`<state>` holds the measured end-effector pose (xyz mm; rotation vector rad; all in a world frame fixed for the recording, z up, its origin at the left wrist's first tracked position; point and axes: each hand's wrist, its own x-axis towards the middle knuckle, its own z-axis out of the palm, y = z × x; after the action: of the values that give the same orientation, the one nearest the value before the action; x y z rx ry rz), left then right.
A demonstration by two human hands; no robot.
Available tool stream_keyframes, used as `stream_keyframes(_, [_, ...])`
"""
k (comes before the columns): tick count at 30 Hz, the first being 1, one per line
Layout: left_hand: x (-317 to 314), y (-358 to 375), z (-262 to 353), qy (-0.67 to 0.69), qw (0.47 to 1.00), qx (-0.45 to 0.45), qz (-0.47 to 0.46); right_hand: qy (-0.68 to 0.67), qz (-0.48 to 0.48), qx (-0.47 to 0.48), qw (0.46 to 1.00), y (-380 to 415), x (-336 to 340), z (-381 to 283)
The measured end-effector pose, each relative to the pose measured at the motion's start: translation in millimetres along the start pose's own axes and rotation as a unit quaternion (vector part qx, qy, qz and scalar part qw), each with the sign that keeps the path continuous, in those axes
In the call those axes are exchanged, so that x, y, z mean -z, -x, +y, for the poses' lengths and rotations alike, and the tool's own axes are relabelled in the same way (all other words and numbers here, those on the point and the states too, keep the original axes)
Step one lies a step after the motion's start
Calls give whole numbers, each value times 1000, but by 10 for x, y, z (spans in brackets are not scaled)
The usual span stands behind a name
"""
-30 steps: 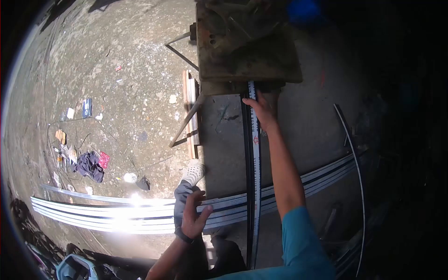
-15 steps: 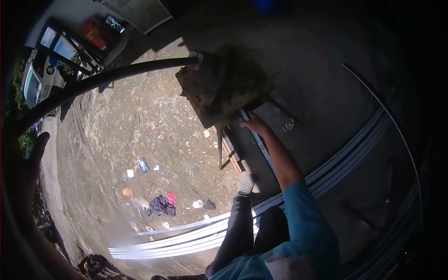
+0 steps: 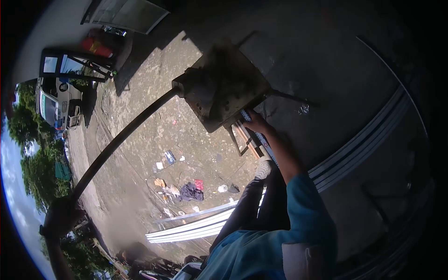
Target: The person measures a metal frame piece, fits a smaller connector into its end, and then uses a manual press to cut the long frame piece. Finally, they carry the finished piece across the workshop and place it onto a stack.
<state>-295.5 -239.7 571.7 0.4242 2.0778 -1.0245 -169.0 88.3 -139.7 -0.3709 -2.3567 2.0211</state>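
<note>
My left hand (image 3: 63,217) is closed round the lower end of a long dark bar (image 3: 126,133). The far end of the bar meets a socket at the left corner of a dark metal stand (image 3: 224,86) with thin legs. My right hand (image 3: 255,122) is at the near edge of the stand's top, its fingers wrapped round a white and blue printed strip (image 3: 267,148). That strip runs back beneath my right forearm, and its upper end passes under the stand's edge.
Long pale metal strips (image 3: 191,228) lie across the ground by my legs. Litter and a dark cloth (image 3: 191,192) lie on the concrete. A white vehicle (image 3: 57,105) stands at the left, near a dark frame. A thin curved rod (image 3: 396,77) is at the right.
The bar has swung down at its left end, and my left hand, earlier beside it with fingers showing, is now on it. The view has turned, showing more sky and trees.
</note>
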Motion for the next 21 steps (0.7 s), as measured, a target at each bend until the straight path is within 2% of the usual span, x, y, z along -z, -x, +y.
stream_keyframes(1, [16, 18, 23, 24, 999, 9, -20, 17, 0, 1, 1000, -28, -51, 162])
stream_keyframes(4, [97, 171, 523, 86, 995, 25, 38, 28, -14, -30, 999, -44, -35, 113])
stream_keyframes(7, [131, 199, 507, 86, 995, 42, 38, 16, 21, -14, 1000, -119, -22, 82])
stream_keyframes(10, [160, 205, 400, 50, 998, 40, 12, 43, 13, -41, 998, -15, -84, 98])
stream_keyframes(13, [68, 175, 303, 9, 1000, 20, 5, 16, 25, -12, 999, -26, -100, 154])
stream_keyframes(14, [-81, 110, 312, 28, 999, 23, 6, 34, 5, -28, 999, -27, -41, 76])
stream_keyframes(17, [-1159, -233, 712, 302, 946, 107, 56, 15, 14, -32, 999, -1, -40, 1])
stream_keyframes(18, [-2138, -576, 670, 182, 976, -43, 111, 6, -3, -46, 999, 7, -2, -36])
stream_keyframes(19, [-2098, -763, 1227, 448, 889, 94, 13, 25, 9, -32, 999, 3, -55, 44])
stream_keyframes(20, [-2818, -1094, 1228, 424, 903, 47, 51, 43, 17, -20, 999, 40, -115, 87])
stream_keyframes(21, [-3009, -1213, 1311, 346, 935, 62, 38, 71, 26, -9, 997, 13, -94, 119])
